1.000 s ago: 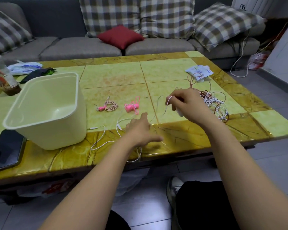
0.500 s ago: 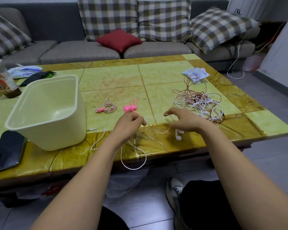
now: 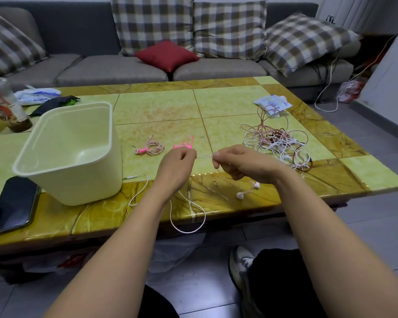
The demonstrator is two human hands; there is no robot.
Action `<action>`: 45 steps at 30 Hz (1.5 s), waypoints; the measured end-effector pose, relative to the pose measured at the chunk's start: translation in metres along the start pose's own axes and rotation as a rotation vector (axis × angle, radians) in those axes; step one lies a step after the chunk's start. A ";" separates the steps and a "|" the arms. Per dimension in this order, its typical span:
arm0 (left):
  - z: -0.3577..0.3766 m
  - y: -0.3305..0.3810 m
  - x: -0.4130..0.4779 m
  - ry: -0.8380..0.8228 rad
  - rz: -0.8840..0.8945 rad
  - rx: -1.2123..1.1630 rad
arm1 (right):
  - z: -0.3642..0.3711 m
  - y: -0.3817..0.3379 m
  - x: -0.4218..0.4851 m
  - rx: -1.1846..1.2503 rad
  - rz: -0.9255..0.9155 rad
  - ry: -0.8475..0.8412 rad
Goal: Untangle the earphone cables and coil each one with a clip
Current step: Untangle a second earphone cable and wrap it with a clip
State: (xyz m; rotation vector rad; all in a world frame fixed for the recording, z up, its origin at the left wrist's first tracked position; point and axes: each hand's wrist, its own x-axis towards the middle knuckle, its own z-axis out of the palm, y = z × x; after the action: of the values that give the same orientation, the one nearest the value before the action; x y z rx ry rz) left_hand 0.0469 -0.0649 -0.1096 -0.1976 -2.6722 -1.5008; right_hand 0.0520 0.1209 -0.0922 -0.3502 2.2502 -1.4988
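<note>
White earphone cable (image 3: pixel 204 155) runs taut between the two hands above the desk (image 3: pixel 216 104); the left hand (image 3: pixel 176 167) pinches one end of that stretch, the right hand (image 3: pixel 244 164) the other; slack loops over the front edge; earbuds (image 3: pixel 248 191) lie under the right wrist; a tangle (image 3: pixel 280 145) sits just beyond the right hand; a clipped pink coil (image 3: pixel 151 148) lies near the cream tub (image 3: pixel 71 152).

The table (image 3: pixel 159 106) top is glossy, polished like marble tile, and the tub (image 3: pixel 78 180) is smooth pale plastic with a soft sheen. The phone (image 3: pixel 12 205) screen is shiny glass, the sofa (image 3: pixel 113 70) matt woven cloth; the white cable (image 3: pixel 189 232) seems rubbery-coated.
</note>
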 end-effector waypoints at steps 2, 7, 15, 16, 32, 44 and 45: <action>0.000 0.004 0.000 0.022 -0.042 -0.047 | -0.010 0.000 -0.005 0.076 0.038 -0.025; -0.007 -0.002 0.003 0.106 -0.072 -0.012 | -0.035 0.012 -0.018 0.107 0.165 0.007; -0.001 -0.025 0.011 0.172 -0.026 0.041 | -0.013 0.003 -0.017 0.416 0.107 -0.046; 0.001 -0.025 0.011 0.177 -0.038 0.079 | -0.010 0.002 -0.012 0.482 0.093 0.024; 0.021 0.024 -0.020 -0.282 -0.116 -0.477 | 0.025 -0.002 0.011 0.399 -0.190 0.421; 0.011 0.025 -0.014 -0.394 -0.342 -0.760 | 0.004 0.003 0.003 -0.117 -0.158 0.670; 0.010 0.026 -0.015 -0.411 -0.348 -0.782 | 0.007 0.001 0.005 -0.078 -0.188 0.539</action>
State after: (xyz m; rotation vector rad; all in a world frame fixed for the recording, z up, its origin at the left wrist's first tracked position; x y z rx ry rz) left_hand 0.0650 -0.0438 -0.0950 -0.0809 -2.2815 -2.8350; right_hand 0.0514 0.1134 -0.0964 -0.1994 2.7603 -1.7697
